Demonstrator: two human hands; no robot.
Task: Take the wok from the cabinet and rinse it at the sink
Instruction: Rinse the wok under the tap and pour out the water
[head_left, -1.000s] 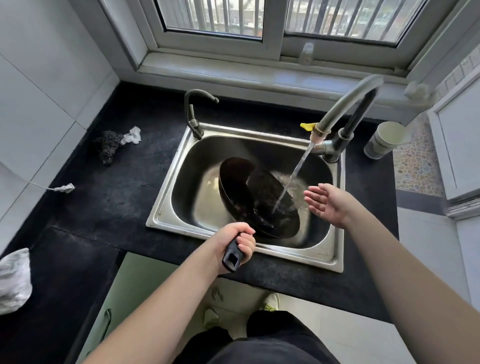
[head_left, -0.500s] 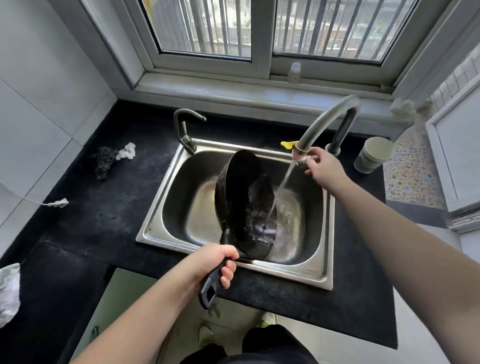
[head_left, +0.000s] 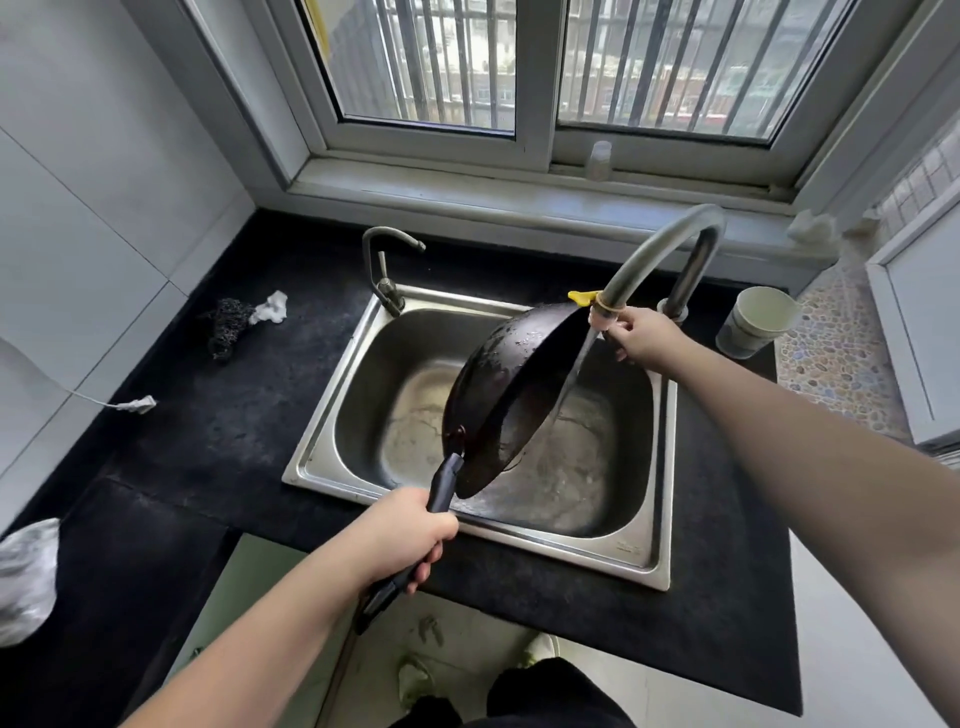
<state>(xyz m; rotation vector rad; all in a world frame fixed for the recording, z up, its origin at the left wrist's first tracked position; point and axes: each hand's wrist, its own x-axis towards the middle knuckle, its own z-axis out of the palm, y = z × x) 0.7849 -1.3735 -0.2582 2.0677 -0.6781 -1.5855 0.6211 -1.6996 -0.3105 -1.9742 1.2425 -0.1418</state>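
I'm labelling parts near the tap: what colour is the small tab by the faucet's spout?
Yellow; the tab shows in the head view, beside the faucet.

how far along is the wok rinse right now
Done: the wok is out of the cabinet and over the sink. In hand: the left hand grips its handle, tilting it on edge under running water, while the right hand holds the faucet spout. Left: finishing the rinse and shutting off the water.
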